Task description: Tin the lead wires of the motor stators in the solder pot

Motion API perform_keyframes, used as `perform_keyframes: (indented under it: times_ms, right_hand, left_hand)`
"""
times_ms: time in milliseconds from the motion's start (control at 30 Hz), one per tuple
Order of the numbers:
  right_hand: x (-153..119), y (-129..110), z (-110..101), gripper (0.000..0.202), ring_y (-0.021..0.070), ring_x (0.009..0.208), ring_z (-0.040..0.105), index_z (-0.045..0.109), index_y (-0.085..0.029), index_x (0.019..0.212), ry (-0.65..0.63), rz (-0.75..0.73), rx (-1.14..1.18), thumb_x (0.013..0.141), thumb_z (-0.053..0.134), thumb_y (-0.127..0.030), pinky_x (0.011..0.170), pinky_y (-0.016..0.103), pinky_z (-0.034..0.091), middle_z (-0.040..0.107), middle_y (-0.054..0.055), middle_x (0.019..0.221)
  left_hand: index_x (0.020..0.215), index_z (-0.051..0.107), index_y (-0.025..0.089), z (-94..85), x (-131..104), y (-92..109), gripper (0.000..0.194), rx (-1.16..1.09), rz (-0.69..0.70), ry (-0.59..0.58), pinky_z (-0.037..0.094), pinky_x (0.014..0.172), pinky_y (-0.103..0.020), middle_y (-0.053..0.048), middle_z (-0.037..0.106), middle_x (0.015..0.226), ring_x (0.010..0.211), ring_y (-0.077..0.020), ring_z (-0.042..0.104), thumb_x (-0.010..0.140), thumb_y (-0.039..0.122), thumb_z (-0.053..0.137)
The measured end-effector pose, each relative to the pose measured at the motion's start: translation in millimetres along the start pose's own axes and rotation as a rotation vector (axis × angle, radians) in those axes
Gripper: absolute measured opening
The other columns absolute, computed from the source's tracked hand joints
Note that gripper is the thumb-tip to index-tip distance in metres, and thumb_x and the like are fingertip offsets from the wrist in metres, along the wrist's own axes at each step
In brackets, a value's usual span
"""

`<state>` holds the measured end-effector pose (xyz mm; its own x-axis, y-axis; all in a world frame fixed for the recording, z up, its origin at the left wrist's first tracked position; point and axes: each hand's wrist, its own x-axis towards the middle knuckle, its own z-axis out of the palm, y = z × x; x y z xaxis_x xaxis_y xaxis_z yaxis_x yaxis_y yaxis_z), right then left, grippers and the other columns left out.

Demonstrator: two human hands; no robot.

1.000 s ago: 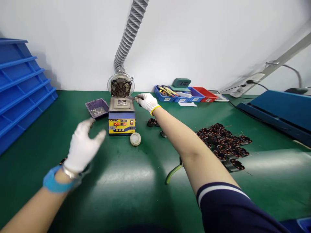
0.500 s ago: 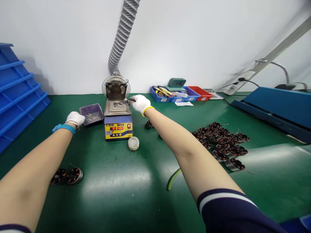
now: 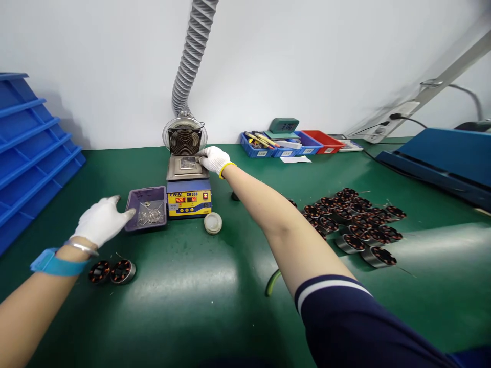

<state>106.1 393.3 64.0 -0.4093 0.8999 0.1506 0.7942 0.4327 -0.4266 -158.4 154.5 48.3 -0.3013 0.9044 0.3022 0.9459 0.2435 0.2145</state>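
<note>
My left hand (image 3: pixel 102 221), in a white glove with darkened fingertips, is open with thumb and fingers apart. It hovers at the left edge of a purple-grey plastic tray (image 3: pixel 148 195) that holds thin silvery wire scraps (image 3: pixel 150 214). My right hand (image 3: pixel 214 159), also gloved, is closed at the right side of the top of a solder pot (image 3: pixel 187 199). Whatever its fingers hold is too small or hidden to make out. The pot's square opening (image 3: pixel 187 163) shows a silvery surface. A small round whitish container (image 3: pixel 213 223) stands at the pot's front right corner.
A round fume hood (image 3: pixel 184 140) with a grey hose (image 3: pixel 192 61) stands behind the pot. Two copper-wound stators (image 3: pixel 123 271) sit front left, several more (image 3: pixel 360 220) at right. Blue crates (image 3: pixel 34 153) rise at left; small bins (image 3: pixel 322 143) line the back.
The tray has come nearer and now sits beside the pot. My left hand has opened and moved toward me. My right hand has shifted slightly left; the grey flat piece at its fingertips no longer shows clearly.
</note>
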Motion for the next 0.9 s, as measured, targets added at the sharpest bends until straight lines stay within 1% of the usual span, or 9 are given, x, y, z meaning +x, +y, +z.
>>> perform_keyframes:
  times_ms: [67, 133, 167, 267, 367, 467, 533, 700, 900]
  right_hand:
    - [-1, 1, -1, 0.040, 0.0233, 0.121, 0.065, 0.072, -0.030, 0.127, -0.006, -0.009, 0.003, 0.089, 0.059, -0.032, 0.102, 0.029, 0.051, 0.073, -0.002, 0.125]
    - [-2, 2, -2, 0.040, 0.0235, 0.121, 0.065, 0.072, -0.029, 0.127, -0.014, -0.015, 0.005, 0.089, 0.060, -0.031, 0.102, 0.030, 0.051, 0.073, -0.001, 0.125]
    - [-4, 3, -2, 0.040, 0.0235, 0.121, 0.065, 0.072, -0.029, 0.127, -0.019, -0.018, 0.005, 0.089, 0.060, -0.032, 0.103, 0.030, 0.050, 0.073, -0.001, 0.125]
    - [-9, 7, -4, 0.040, 0.0235, 0.121, 0.066, 0.072, -0.029, 0.127, -0.029, -0.021, 0.001, 0.089, 0.062, -0.032, 0.104, 0.032, 0.050, 0.074, 0.000, 0.124]
    - [-15, 13, -6, 0.041, 0.0228, 0.120, 0.066, 0.072, -0.031, 0.127, -0.039, -0.027, -0.003, 0.087, 0.064, -0.032, 0.104, 0.032, 0.050, 0.074, -0.001, 0.123]
    - [-18, 18, -9, 0.041, 0.0221, 0.119, 0.066, 0.072, -0.033, 0.127, -0.036, -0.028, 0.005, 0.087, 0.064, -0.034, 0.103, 0.030, 0.050, 0.074, -0.003, 0.122]
    - [-17, 20, -9, 0.041, 0.0220, 0.120, 0.066, 0.071, -0.032, 0.129, -0.011, -0.010, 0.018, 0.089, 0.060, -0.036, 0.102, 0.030, 0.050, 0.074, -0.004, 0.123]
    - [-7, 13, -1, 0.041, 0.0232, 0.121, 0.065, 0.071, -0.029, 0.128, 0.021, 0.034, 0.042, 0.090, 0.058, -0.035, 0.102, 0.030, 0.050, 0.074, -0.003, 0.124]
    - [-1, 5, 3, 0.040, 0.0213, 0.123, 0.064, 0.071, -0.028, 0.128, 0.003, -0.006, 0.036, 0.090, 0.058, -0.032, 0.104, 0.028, 0.049, 0.073, -0.002, 0.126]
  left_hand:
    - [0.119, 0.065, 0.010, -7.9, -26, 23, 0.050, 0.004, 0.020, 0.024, 0.054, 0.095, -0.052, -0.013, 0.071, 0.120, 0.113, -0.0344, 0.066, 0.090, 0.050, 0.054]
    - [0.126, 0.062, 0.010, -7.3, -59, 49, 0.054, -0.146, 0.137, 0.082, 0.052, 0.103, -0.050, -0.016, 0.068, 0.128, 0.118, -0.0322, 0.064, 0.089, 0.048, 0.055]
    - [0.129, 0.061, 0.010, -2.8, -77, 62, 0.055, -0.221, 0.225, 0.066, 0.050, 0.106, -0.049, -0.016, 0.066, 0.131, 0.122, -0.0317, 0.062, 0.087, 0.047, 0.057]
    - [0.131, 0.061, 0.013, 24.0, -126, 96, 0.053, -0.356, 0.379, -0.056, 0.052, 0.105, -0.049, -0.016, 0.063, 0.138, 0.124, -0.0309, 0.061, 0.083, 0.036, 0.062]
    - [0.130, 0.062, 0.012, 58.1, -155, 115, 0.053, -0.423, 0.343, -0.174, 0.054, 0.103, -0.051, -0.017, 0.063, 0.139, 0.123, -0.0323, 0.061, 0.079, 0.027, 0.066]
    - [0.128, 0.064, 0.012, 83.7, -166, 121, 0.054, -0.458, 0.315, -0.229, 0.053, 0.103, -0.054, -0.018, 0.064, 0.137, 0.123, -0.0346, 0.062, 0.075, 0.022, 0.068]
    - [0.126, 0.065, 0.013, 92.1, -166, 121, 0.054, -0.461, 0.334, -0.254, 0.052, 0.104, -0.056, -0.018, 0.064, 0.136, 0.123, -0.0354, 0.062, 0.074, 0.021, 0.069]
    - [0.128, 0.065, 0.013, 91.8, -162, 119, 0.054, -0.449, 0.327, -0.266, 0.053, 0.102, -0.055, -0.018, 0.066, 0.134, 0.121, -0.0345, 0.063, 0.075, 0.021, 0.068]
    - [0.128, 0.064, 0.014, 90.0, -160, 118, 0.055, -0.465, 0.327, -0.283, 0.052, 0.103, -0.055, -0.017, 0.065, 0.135, 0.122, -0.0337, 0.062, 0.074, 0.022, 0.067]
